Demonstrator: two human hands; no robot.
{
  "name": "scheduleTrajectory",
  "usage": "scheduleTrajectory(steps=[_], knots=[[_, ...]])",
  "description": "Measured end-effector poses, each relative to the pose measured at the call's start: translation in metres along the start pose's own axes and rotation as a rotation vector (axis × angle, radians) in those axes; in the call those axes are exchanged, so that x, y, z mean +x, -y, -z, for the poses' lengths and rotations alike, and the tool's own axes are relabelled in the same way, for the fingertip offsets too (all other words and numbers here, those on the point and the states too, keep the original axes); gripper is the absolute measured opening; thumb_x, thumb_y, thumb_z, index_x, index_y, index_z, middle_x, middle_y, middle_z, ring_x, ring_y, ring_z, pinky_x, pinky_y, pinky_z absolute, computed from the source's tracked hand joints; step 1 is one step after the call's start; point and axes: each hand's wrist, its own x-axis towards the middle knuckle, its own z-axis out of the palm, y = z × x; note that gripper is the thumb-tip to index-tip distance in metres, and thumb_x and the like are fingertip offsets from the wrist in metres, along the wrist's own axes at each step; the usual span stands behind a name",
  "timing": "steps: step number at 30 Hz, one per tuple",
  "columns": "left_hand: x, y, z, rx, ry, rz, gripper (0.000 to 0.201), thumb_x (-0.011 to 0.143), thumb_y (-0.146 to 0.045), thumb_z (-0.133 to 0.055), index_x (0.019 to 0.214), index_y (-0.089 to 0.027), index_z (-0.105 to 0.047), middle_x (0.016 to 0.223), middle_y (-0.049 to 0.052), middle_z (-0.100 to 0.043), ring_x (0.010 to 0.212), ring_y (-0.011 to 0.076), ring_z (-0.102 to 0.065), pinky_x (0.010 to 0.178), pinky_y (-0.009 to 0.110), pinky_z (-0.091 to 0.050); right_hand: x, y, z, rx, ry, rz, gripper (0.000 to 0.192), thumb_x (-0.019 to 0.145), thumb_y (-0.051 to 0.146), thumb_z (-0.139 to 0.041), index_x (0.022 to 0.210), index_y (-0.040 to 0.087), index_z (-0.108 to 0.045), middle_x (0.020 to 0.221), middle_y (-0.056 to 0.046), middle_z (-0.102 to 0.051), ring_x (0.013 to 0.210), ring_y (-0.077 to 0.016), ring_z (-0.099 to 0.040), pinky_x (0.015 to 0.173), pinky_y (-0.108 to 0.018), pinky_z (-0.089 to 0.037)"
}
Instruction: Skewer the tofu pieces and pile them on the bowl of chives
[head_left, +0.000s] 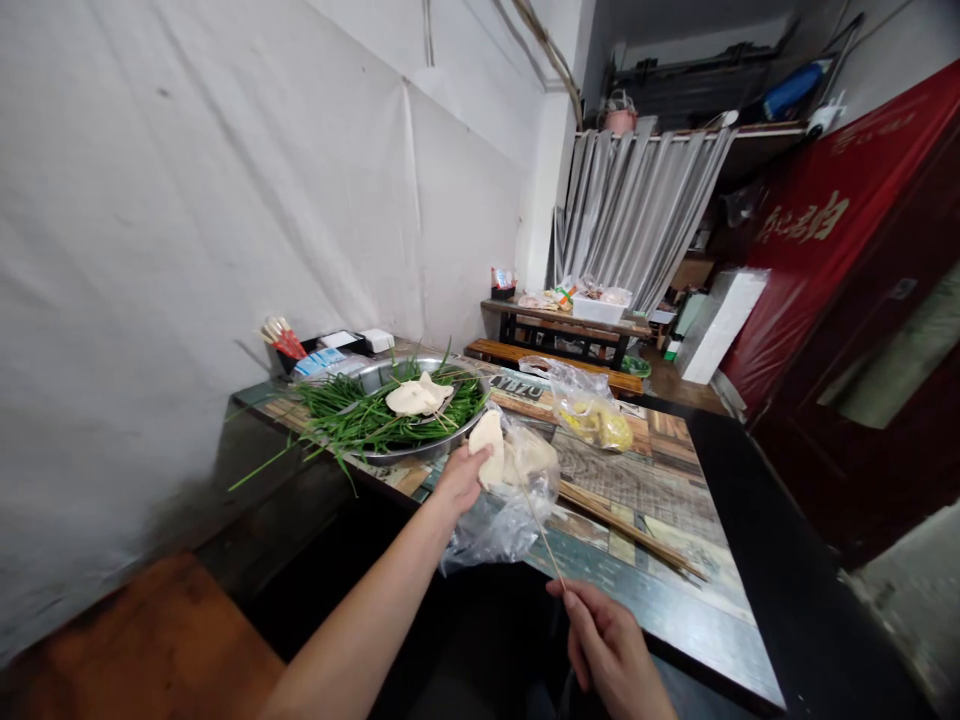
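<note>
The pale flat piece (489,445) is up at the near edge of the table (600,475), just off the basin's right side; the left hand (459,480) has it pinched by its edge, thumb and fingers closed on it; here's the right hand (611,635), lower down, thumb and forefinger closed on the near end of a thin stick (546,542), the other fingers curled; that stick slants up towards the piece, though whether its tip touches I can't tell; right behind, a clear bag (495,530) holds more pale pieces; to the left sits the metal basin (469,437), heaped with long green stalks (352,412), more pale slices (416,397) on top; over to the right, a bundle of sticks (637,530) lies aslant; beyond it, a bag of yellow food (615,430); farther back, a white tub (600,310) on a second table.
</note>
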Motion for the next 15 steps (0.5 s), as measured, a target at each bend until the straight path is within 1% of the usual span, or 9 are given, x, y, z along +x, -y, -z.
scheduleTrajectory(steps=[3,4,5,7,9,15], knots=[[-0.017,-0.004,-0.007,-0.532,0.027,0.007,0.03,0.08,-0.019,-0.052,0.109,-0.011,-0.054,0.094,0.01,-0.067,0.085,0.0185,-0.064,0.08,0.032,-0.049,-0.011,0.002,-0.003,0.041,0.062,-0.055,0.062,0.081,0.062,-0.034,0.102,0.007,-0.054,0.036,0.01,-0.033,0.031,-0.0058,-0.026,0.035,-0.019,-0.016],[-0.02,-0.006,-0.01,-0.668,0.025,0.019,0.03,0.077,-0.016,-0.054,0.107,-0.011,-0.055,0.092,0.01,-0.068,0.086,0.0187,-0.063,0.082,0.033,-0.048,-0.013,0.001,-0.003,0.059,0.069,-0.079,0.064,0.08,0.064,-0.034,0.102,0.007,-0.053,0.036,0.01,-0.032,0.032,-0.0056,-0.026,0.035,-0.019,-0.015],[-0.021,-0.009,-0.013,-0.743,0.021,0.026,0.03,0.076,-0.013,-0.056,0.106,-0.012,-0.056,0.092,0.009,-0.068,0.088,0.0186,-0.063,0.084,0.033,-0.048,-0.015,0.0,-0.003,0.075,0.068,-0.101,0.066,0.079,0.065,-0.034,0.102,0.007,-0.053,0.037,0.01,-0.031,0.032,-0.0056,-0.026,0.035,-0.019,-0.015],[-0.023,-0.014,-0.018,-0.813,0.027,0.033,0.029,0.074,-0.009,-0.057,0.103,-0.012,-0.057,0.091,0.009,-0.068,0.09,0.0187,-0.063,0.087,0.033,-0.047,-0.017,-0.003,-0.001,0.091,0.044,-0.129,0.068,0.077,0.068,-0.035,0.101,0.007,-0.054,0.037,0.01,-0.03,0.033,-0.0056,-0.026,0.035,-0.019,-0.015],[-0.023,-0.018,-0.023,-0.837,0.032,0.037,0.03,0.072,-0.007,-0.059,0.102,-0.011,-0.057,0.09,0.009,-0.068,0.091,0.0191,-0.062,0.088,0.033,-0.046,-0.018,-0.005,0.001,0.097,0.018,-0.136,0.069,0.075,0.07,-0.036,0.099,0.008,-0.056,0.038,0.01,-0.029,0.034,-0.0058,-0.025,0.036,-0.02,-0.015],[-0.022,-0.029,-0.028,-0.817,-0.011,0.072,0.033,0.07,-0.006,-0.06,0.103,-0.012,-0.056,0.089,0.009,-0.069,0.091,0.0199,-0.063,0.088,0.035,-0.047,-0.016,-0.008,0.005,0.107,-0.038,-0.155,0.071,0.069,0.073,-0.039,0.093,0.009,-0.061,0.038,0.009,-0.029,0.035,-0.0067,-0.026,0.037,-0.02,-0.017]])
